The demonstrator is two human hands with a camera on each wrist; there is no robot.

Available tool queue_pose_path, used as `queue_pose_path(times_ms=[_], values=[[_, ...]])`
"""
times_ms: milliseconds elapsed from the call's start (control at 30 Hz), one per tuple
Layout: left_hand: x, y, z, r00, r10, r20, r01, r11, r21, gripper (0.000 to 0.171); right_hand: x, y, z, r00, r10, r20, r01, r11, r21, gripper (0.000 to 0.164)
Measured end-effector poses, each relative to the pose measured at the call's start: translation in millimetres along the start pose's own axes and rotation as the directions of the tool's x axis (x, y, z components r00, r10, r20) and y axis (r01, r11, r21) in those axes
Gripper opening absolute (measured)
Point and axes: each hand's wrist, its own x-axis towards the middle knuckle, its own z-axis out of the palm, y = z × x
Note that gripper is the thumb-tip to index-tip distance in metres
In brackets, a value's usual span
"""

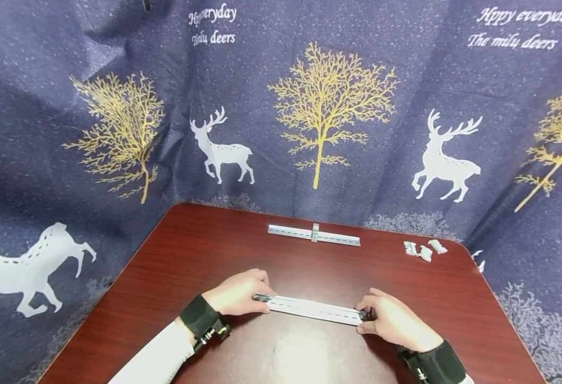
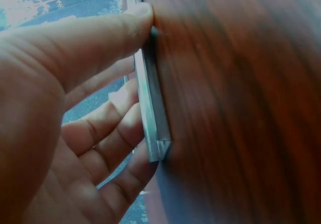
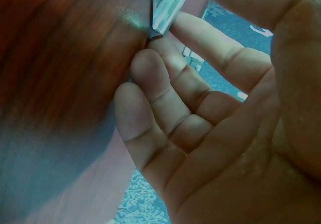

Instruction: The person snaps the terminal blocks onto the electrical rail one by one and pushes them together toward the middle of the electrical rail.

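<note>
A slotted metal DIN rail (image 1: pixel 311 309) lies low over the near middle of the table, running left to right. My left hand (image 1: pixel 239 294) pinches its left end. In the left wrist view, the thumb (image 2: pixel 143 18) is on one side of the rail (image 2: pixel 147 98) and the fingers are behind it. At the opposite end, my right hand (image 1: pixel 395 319) holds the rail between thumb and fingers. The right wrist view shows only the tip of the rail (image 3: pixel 168 8), near the index finger; the other fingers (image 3: pixel 150 71) curl beside it by the tabletop.
A second slotted rail (image 1: pixel 287 231) lies at the back of the reddish-brown table (image 1: pixel 213 240), with a small pale block (image 1: pixel 315 233) across its middle. Three small whitish plastic pieces (image 1: pixel 425 253) sit at the back right. A dark blue printed curtain (image 1: pixel 357 176) hangs behind.
</note>
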Motion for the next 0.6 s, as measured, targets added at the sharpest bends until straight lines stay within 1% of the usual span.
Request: queue_pose_path(times_ms=[200, 400, 500, 567, 600], values=[[0.4, -0.9, 0.9, 1.0, 0.005, -0.004, -0.005, 1.0, -0.007, 0.024, 0, -1, 0, 1.0, 0.021, 0.001, -0.021, 1.0, 0.002, 0.029], [0.1, -1.5, 0.6, 1.0, -0.002, -0.005, 0.002, 1.0, -0.014, 0.024, 3, 2, -2, 1.0, -0.009, -0.018, 0.009, 1.0, 0.001, 0.03], [0.2, -1.5, -0.3, 1.0, 0.001, 0.0, -0.001, 1.0, -0.018, 0.024, 4, 10, -7, 0.998, -0.017, -0.059, 0.018, 1.0, 0.017, 0.027], [0.6, -1.4, -1.1, 1.0, 0.005, 0.001, -0.005, 1.0, -0.02, 0.024, 6, 19, -11, 0.995, 0.004, -0.098, -0.001, 1.0, 0.027, 0.026], [0.8, -1.4, -1.5, 1.0, 0.005, 0.002, -0.005, 1.0, -0.019, 0.024, 7, 25, -14, 0.992, 0.027, -0.12, -0.023, 0.999, 0.031, 0.025]])
